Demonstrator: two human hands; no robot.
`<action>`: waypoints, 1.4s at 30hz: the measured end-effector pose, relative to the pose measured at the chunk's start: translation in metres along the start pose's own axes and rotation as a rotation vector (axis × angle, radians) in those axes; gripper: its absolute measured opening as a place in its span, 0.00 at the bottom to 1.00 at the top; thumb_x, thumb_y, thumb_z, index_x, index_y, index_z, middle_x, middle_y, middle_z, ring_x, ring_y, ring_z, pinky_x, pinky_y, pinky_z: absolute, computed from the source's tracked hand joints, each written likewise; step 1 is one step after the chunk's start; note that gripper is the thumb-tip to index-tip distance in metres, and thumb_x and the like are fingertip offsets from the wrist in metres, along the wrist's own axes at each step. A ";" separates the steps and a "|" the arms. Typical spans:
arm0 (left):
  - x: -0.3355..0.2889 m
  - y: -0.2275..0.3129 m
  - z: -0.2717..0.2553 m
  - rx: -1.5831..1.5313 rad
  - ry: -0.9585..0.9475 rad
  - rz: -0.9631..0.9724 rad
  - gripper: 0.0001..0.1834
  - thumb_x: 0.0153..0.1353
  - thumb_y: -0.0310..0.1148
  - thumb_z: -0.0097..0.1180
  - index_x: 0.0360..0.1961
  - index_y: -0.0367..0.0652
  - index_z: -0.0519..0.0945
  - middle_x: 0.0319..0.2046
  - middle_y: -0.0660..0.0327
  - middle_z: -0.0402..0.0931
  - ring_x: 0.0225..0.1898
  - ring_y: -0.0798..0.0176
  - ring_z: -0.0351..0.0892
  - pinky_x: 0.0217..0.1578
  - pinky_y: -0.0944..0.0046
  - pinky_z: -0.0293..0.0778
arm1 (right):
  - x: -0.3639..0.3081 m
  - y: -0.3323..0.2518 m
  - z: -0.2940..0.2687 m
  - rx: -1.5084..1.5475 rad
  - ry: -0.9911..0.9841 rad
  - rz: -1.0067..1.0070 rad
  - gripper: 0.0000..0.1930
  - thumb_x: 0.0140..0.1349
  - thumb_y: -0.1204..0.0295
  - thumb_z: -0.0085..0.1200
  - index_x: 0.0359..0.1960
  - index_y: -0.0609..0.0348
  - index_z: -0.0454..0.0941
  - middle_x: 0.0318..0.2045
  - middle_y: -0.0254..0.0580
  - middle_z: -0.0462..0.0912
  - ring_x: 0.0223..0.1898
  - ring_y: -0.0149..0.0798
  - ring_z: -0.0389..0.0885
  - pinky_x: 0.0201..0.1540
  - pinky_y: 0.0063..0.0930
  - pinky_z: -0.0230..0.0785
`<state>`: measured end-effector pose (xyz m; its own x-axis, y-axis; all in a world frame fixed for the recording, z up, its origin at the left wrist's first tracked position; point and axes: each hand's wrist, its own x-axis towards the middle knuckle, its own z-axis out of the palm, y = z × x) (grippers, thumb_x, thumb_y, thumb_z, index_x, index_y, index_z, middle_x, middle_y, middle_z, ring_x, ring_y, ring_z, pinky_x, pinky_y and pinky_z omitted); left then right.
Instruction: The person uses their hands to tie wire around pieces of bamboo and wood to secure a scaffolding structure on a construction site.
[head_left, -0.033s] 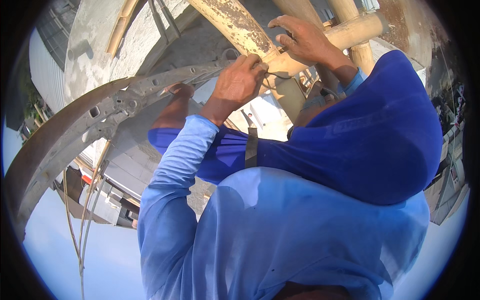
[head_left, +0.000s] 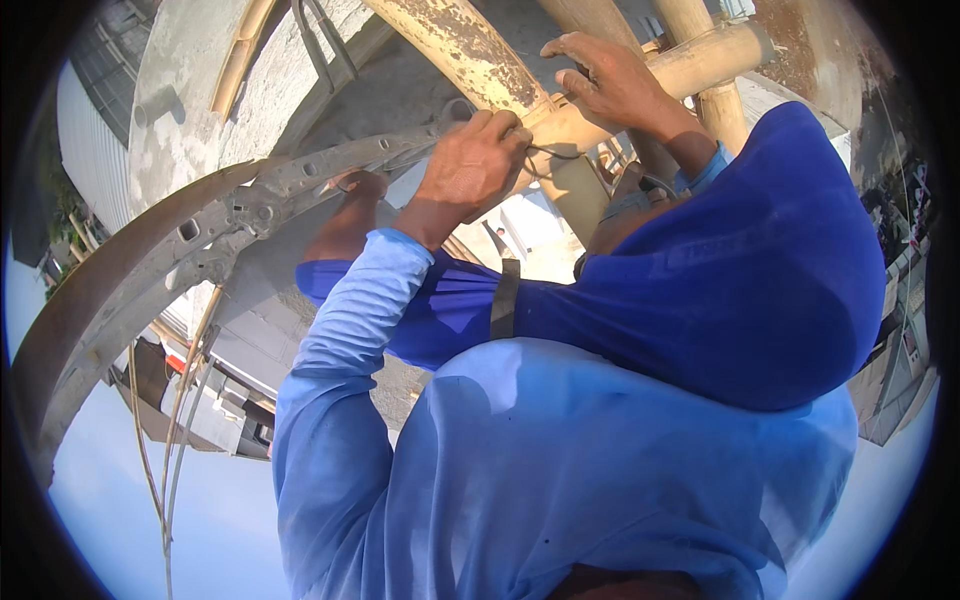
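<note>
Two round bamboo poles cross in front of me: a yellow, dark-flecked pole [head_left: 460, 50] and a paler pole [head_left: 705, 65] running to the right. A thin dark cord [head_left: 556, 153] loops by their crossing. My left hand [head_left: 474, 168] is closed, its fingertips pinching the cord beside the joint. Over the paler pole is my right hand [head_left: 622, 88], with fingers and thumb apart and nothing seen between them. The underside of the crossing is partly hidden by my left hand.
A long grey metal beam [head_left: 210, 225] with square holes curves past on the left. My bare foot [head_left: 358, 185] is next to it. Thin rods [head_left: 172, 440] hang at the lower left. A rough concrete wall [head_left: 185, 110] rises behind. Rooftops and sky show far below.
My left hand has shifted very slightly left, still at the cord. The right hand looks almost the same, and the view has moved a little.
</note>
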<state>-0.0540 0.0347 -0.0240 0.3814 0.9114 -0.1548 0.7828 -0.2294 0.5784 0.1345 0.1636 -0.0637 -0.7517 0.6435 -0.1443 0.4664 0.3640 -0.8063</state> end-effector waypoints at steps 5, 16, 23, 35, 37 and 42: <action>0.011 -0.010 0.008 0.224 -0.106 0.187 0.09 0.49 0.35 0.56 0.27 0.41 0.77 0.28 0.60 0.71 0.36 0.60 0.73 0.30 0.63 0.74 | -0.021 0.016 0.003 -0.078 0.131 -0.024 0.11 0.56 0.70 0.53 0.41 0.55 0.75 0.37 0.42 0.78 0.40 0.47 0.77 0.42 0.39 0.70; 0.011 0.007 0.054 -0.251 -0.033 -0.869 0.17 0.50 0.37 0.51 0.19 0.29 0.78 0.22 0.37 0.75 0.28 0.36 0.76 0.33 0.47 0.72 | -0.012 -0.003 0.003 -0.181 0.045 0.019 0.10 0.54 0.72 0.54 0.39 0.55 0.74 0.34 0.42 0.76 0.39 0.48 0.76 0.39 0.40 0.69; 0.020 -0.083 -0.040 -0.188 0.303 -0.978 0.25 0.54 0.46 0.54 0.33 0.29 0.80 0.27 0.42 0.79 0.35 0.47 0.80 0.39 0.56 0.72 | -0.015 -0.002 0.001 -0.189 0.127 -0.015 0.10 0.54 0.72 0.54 0.38 0.57 0.74 0.33 0.41 0.75 0.36 0.46 0.76 0.36 0.40 0.70; 0.018 -0.222 -0.060 -0.164 0.300 -1.265 0.26 0.42 0.26 0.53 0.43 0.23 0.63 0.29 0.42 0.73 0.28 0.49 0.77 0.31 0.57 0.74 | -0.014 -0.002 0.011 -0.319 0.093 0.074 0.10 0.58 0.69 0.50 0.39 0.58 0.74 0.32 0.43 0.76 0.35 0.46 0.77 0.37 0.38 0.71; 0.018 -0.186 -0.091 -0.343 0.319 -1.247 0.17 0.41 0.23 0.48 0.36 0.28 0.67 0.18 0.55 0.70 0.13 0.64 0.68 0.13 0.63 0.65 | -0.016 0.003 0.015 -0.361 0.079 0.087 0.10 0.58 0.68 0.50 0.40 0.58 0.74 0.32 0.43 0.76 0.34 0.47 0.77 0.37 0.38 0.72; -0.031 -0.063 -0.137 -0.463 0.105 -1.010 0.04 0.48 0.22 0.51 0.27 0.35 0.74 0.19 0.57 0.71 0.15 0.65 0.68 0.17 0.67 0.64 | -0.018 0.008 0.013 -0.264 0.117 0.088 0.11 0.58 0.68 0.51 0.41 0.57 0.74 0.32 0.43 0.76 0.35 0.48 0.77 0.37 0.39 0.72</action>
<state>-0.1823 0.0676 0.0543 -0.3871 0.6367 -0.6669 0.4431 0.7628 0.4710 0.1459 0.1467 -0.0753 -0.6515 0.7479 -0.1272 0.6437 0.4561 -0.6145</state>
